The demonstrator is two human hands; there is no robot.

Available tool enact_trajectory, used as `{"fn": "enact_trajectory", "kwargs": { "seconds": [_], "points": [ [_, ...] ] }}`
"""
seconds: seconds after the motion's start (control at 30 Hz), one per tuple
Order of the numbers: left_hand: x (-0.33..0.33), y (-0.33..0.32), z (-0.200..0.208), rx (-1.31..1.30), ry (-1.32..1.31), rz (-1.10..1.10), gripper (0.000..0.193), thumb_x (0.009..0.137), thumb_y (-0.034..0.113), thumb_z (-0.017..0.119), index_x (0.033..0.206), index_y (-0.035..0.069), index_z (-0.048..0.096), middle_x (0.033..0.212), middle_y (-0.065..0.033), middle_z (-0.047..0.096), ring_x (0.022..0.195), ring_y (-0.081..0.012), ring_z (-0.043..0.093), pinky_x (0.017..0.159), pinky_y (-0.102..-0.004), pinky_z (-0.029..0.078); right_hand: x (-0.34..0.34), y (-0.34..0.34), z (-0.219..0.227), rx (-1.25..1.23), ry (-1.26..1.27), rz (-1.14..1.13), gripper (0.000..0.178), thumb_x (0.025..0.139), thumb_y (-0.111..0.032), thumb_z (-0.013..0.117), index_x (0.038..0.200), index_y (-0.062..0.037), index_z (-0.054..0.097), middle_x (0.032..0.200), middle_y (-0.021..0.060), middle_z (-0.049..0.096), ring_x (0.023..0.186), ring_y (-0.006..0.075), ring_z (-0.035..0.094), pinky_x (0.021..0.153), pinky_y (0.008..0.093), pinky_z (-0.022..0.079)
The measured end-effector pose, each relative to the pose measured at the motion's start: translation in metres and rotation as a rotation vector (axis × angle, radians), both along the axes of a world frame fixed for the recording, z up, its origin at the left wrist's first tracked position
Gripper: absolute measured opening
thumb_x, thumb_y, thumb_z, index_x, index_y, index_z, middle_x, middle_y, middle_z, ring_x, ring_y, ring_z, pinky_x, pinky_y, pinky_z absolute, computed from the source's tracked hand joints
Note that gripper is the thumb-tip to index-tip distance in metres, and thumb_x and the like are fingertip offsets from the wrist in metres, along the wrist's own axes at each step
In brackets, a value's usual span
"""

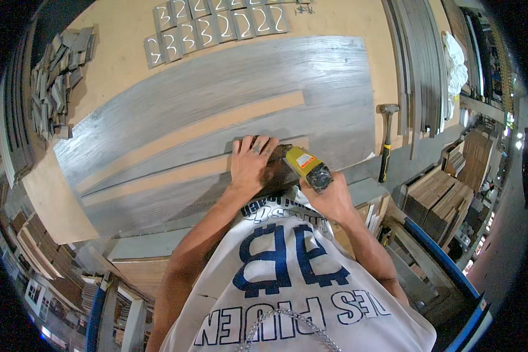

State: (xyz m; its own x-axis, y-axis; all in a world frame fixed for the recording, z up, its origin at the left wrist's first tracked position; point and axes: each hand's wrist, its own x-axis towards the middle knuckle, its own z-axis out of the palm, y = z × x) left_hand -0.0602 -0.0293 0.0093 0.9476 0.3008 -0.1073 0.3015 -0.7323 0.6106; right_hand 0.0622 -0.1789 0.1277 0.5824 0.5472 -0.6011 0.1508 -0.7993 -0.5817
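A large grey wood-grain panel [328, 70] with a curved far edge lies on the tan worktable. Two long tan bands [211, 120], narrowing to the left, run across it, with a thin dark strip [188, 149] between them. My left hand [253, 161] rests on the panel's near part, fingers extended and slightly apart. Wrapped in my right hand [331, 196] is a yellow-green nail gun [305, 164] with a black end cap. Its front points down toward the wood just right of my left hand; the tip is hidden. The panel's near edge is partly covered by my shirt.
Right of the panel lies a hammer [386, 141], near long grey strips [413, 70] and a white cloth [454, 70]. Chalk-marked grey pieces [217, 26] line the far side. Scrap wood [58, 82] is piled left; stacked boards [437, 196] stand lower right.
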Motion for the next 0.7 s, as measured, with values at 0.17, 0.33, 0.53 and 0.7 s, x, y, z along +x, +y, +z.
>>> {"fn": "enact_trajectory", "kwargs": {
  "seconds": [0.17,0.33,0.53,0.7],
  "points": [
    [0.001,-0.001,0.000,0.023,-0.040,-0.002,0.056,0.075,0.032,0.072,0.126,0.010,0.063,0.119,-0.0039,0.058,0.111,-0.0269,0.048,0.092,-0.0425,0.036,0.002,-0.001,0.000,-0.034,-0.022,0.041,0.040,0.077,-0.018,0.073,0.106,0.0066,0.062,0.085,0.0283,0.068,0.083,0.0445,0.068,0.071,0.0445,0.055],
    [-0.002,-0.001,-0.001,0.001,-0.062,0.016,0.055,0.077,0.033,0.072,0.126,0.010,0.063,0.119,-0.0035,0.058,0.110,-0.0264,0.048,0.092,-0.0424,0.036,0.007,-0.003,0.009,-0.015,0.074,-0.008,0.041,0.078,-0.021,0.072,0.108,0.0049,0.062,0.086,0.0289,0.068,0.083,0.0447,0.068,0.071,0.0453,0.055],
    [-0.003,-0.006,-0.014,0.123,-0.029,-0.007,0.055,0.079,0.035,0.071,0.128,0.010,0.062,0.120,-0.0025,0.057,0.111,-0.0253,0.047,0.092,-0.0427,0.036,-0.001,-0.011,0.009,-0.035,0.012,0.064,0.039,0.079,-0.023,0.072,0.106,0.0043,0.064,0.085,0.0289,0.068,0.082,0.0450,0.067,0.072,0.0460,0.055],
    [-0.003,-0.007,-0.017,0.158,-0.026,-0.019,0.055,0.080,0.037,0.069,0.128,0.010,0.062,0.119,-0.0021,0.057,0.110,-0.0255,0.047,0.092,-0.0429,0.036,-0.003,-0.018,0.001,-0.091,0.032,0.081,0.042,0.078,-0.023,0.073,0.107,0.0054,0.064,0.089,0.0287,0.068,0.084,0.0462,0.067,0.076,0.0467,0.055]
  ]
}}
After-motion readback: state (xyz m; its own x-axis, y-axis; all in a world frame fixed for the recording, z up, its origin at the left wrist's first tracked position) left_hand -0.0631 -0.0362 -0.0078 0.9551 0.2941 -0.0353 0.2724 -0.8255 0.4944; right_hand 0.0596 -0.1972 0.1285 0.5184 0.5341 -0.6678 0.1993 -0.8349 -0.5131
